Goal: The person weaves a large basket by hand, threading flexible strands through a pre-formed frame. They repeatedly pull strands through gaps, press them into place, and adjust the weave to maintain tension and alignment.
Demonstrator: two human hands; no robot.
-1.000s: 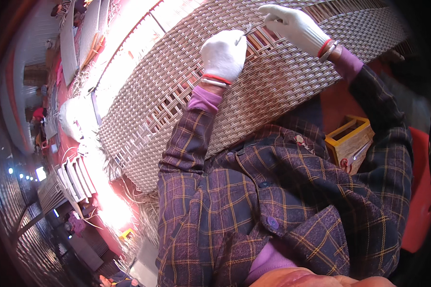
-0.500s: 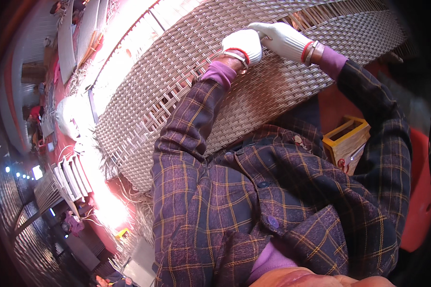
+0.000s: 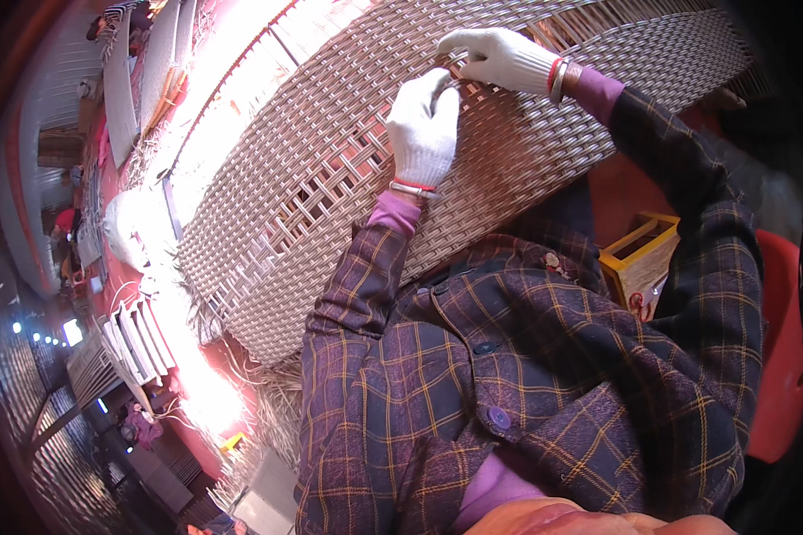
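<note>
A large woven wicker panel [image 3: 330, 169], pale beige and curved like a furniture shell, lay tilted across the person's lap and reached away to the upper left; it looked light, stiff as a whole yet springy in its strands, and best gripped at its firm rim rather than in the open lattice gaps. The gloved left hand [image 3: 424, 129] pressed flat on the weave, fingers extended and closed on nothing. The gloved right hand [image 3: 500, 55] curled at the weave near the top, seemingly pinching a strand, though I could not tell for certain.
</note>
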